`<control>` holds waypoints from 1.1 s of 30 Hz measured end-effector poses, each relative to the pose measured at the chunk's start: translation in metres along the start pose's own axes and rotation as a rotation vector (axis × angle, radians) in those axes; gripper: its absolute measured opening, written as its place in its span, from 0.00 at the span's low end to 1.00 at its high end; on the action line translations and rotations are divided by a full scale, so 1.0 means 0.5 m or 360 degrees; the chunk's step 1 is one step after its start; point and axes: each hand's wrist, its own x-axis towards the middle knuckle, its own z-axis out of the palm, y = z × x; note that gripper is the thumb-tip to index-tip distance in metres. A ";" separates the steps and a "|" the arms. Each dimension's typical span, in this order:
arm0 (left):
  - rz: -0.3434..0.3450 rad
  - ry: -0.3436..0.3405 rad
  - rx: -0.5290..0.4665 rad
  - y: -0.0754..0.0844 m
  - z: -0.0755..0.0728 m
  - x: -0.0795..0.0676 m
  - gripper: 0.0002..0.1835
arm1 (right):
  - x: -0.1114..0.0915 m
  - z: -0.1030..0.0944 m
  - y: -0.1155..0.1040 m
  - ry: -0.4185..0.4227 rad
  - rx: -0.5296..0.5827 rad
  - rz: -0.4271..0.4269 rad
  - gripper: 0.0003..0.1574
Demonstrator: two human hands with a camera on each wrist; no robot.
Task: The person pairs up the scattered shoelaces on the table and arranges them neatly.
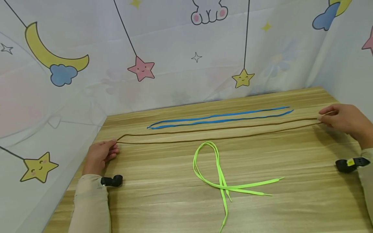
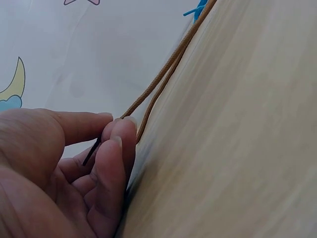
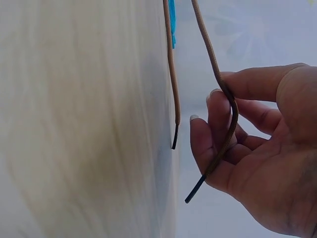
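Observation:
Two strands of round brown shoelace [image 1: 215,130] stretch side by side across the table between the hands. At the left, my left hand [image 1: 99,156] pinches both strands together at their ends; a dark tip [image 2: 91,152] pokes out behind the fingertips in the left wrist view. My right hand [image 1: 344,119] pinches one strand [image 3: 233,126] between thumb and finger a little short of its end, and its dark tip [image 3: 195,190] hangs below the fingers. Beside that hand, the other strand [image 3: 172,74] lies along the table, its dark-tipped end free.
Behind the brown strands, blue shoelaces [image 1: 215,116] lie lengthwise in two lines. Nearer the front are bright green shoelaces [image 1: 253,184] in a loop with crossing ends. The wooden table [image 1: 151,200] meets a patterned cloth backdrop [image 1: 175,64] at its back and sides.

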 end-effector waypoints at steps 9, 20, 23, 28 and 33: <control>0.0000 -0.0004 0.0028 0.002 0.001 -0.002 0.24 | 0.047 0.022 0.087 0.0130 -0.0090 -0.0014 0.35; -0.0005 0.0005 0.0056 0.002 0.003 0.001 0.25 | 0.041 0.015 0.072 0.0132 -0.0116 -0.0019 0.32; -0.0004 0.0005 0.0048 0.003 0.004 0.001 0.25 | 0.037 0.011 0.063 0.0139 -0.0116 -0.0008 0.31; 0.0008 -0.0001 0.0041 0.004 0.004 0.001 0.24 | 0.033 0.011 0.056 0.0171 -0.0128 0.0025 0.31; 0.0015 -0.0013 0.0027 0.003 0.003 -0.002 0.23 | 0.019 0.006 0.027 0.0188 -0.0123 0.0047 0.31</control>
